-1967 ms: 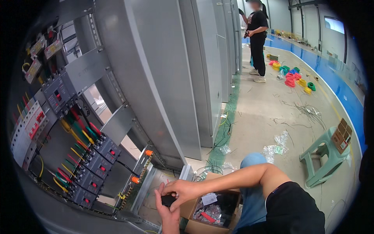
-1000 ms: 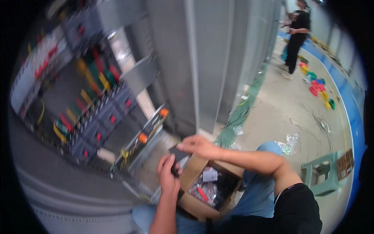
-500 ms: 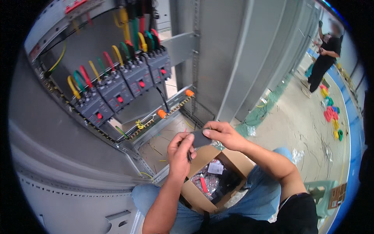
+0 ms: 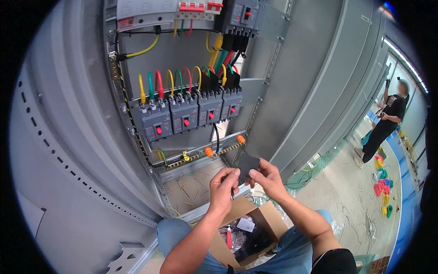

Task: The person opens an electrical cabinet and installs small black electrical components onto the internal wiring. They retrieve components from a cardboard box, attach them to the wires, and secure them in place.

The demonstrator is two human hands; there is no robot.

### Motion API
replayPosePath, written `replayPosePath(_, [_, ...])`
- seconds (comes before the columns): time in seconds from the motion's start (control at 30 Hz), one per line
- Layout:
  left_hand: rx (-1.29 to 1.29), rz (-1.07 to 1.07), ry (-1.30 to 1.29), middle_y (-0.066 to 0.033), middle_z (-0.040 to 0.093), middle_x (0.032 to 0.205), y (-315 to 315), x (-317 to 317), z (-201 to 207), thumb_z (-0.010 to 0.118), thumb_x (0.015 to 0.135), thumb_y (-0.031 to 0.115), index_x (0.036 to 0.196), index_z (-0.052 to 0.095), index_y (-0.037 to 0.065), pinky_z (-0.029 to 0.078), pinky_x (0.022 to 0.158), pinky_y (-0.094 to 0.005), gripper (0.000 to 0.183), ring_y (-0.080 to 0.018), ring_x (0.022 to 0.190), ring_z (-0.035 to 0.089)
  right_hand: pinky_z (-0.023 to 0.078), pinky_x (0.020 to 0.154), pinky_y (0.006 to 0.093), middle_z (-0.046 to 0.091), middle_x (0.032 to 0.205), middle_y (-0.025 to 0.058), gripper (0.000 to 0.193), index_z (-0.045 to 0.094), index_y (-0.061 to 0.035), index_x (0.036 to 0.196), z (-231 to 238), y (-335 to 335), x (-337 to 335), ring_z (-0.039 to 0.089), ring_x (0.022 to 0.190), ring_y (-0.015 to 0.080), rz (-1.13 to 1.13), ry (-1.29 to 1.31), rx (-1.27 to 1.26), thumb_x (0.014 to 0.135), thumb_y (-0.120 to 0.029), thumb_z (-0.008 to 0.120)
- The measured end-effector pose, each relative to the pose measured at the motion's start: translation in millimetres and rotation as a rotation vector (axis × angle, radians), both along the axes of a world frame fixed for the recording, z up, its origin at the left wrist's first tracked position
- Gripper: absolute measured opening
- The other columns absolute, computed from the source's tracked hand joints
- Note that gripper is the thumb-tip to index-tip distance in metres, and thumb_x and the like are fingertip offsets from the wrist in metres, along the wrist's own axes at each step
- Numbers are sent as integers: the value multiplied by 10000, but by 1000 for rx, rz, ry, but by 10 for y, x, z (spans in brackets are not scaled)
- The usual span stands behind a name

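My right hand [image 4: 270,181] pinches a thin, dark phase barrier [image 4: 248,164], a flat plate held up in front of the cabinet. My left hand [image 4: 222,189] is closed beside it, thumb against fingers, at the plate's lower left edge. More thin dark pieces poke out under the left fingers; how many I cannot tell. Below both hands, between my knees, stands an open cardboard box [image 4: 269,219] with plastic bags, a white label, a red-handled tool [image 4: 229,237] and dark parts. Ahead is a row of grey circuit breakers [image 4: 185,116] with red toggles; similar black barriers stand among the right-hand ones.
Yellow, green and red wires loop above the breakers. Orange insulators [image 4: 209,152] sit on the lower rail. The steel cabinet door [image 4: 82,150] is at my left. Wire scraps and coloured wire coils [image 4: 382,187] lie on the floor at right, where another person [image 4: 390,116] stands.
My view has tilted up and left, showing more of the upper cabinet. The dark plate is now more upright, with my right fingers lower on it.
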State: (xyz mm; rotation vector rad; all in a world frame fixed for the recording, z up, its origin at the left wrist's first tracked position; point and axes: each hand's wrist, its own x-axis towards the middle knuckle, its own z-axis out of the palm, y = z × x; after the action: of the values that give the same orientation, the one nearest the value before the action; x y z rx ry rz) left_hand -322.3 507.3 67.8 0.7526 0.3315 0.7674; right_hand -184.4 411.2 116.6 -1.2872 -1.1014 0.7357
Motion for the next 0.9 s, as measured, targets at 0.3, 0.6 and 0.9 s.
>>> replayPosePath(0.3, [-277, 109, -213, -16, 552, 839, 309, -110, 2, 646, 1021, 347, 1115, 614, 53, 360, 513, -241, 311, -99, 666, 494, 432, 621, 392, 540, 754, 158, 258, 587, 39, 872, 705, 1370, -368, 547, 673, 288, -269, -602, 400, 963, -187, 672])
replayPosePath(0.6, [-363, 30, -203, -2, 579, 792, 261, -134, 60, 686, 1002, 339, 1056, 661, 59, 373, 517, -257, 287, -106, 637, 511, 460, 693, 478, 560, 833, 217, 288, 560, 69, 823, 1037, 1961, -374, 586, 774, 435, -266, -770, 435, 912, -191, 647])
replayPosePath(0.9, [-348, 28, -184, -22, 575, 824, 232, -131, 63, 676, 1000, 363, 1085, 661, 47, 367, 523, -255, 327, -109, 655, 505, 481, 725, 528, 594, 837, 233, 277, 601, 63, 797, 1212, 1986, -421, 605, 795, 464, -324, -1012, 357, 879, -201, 614])
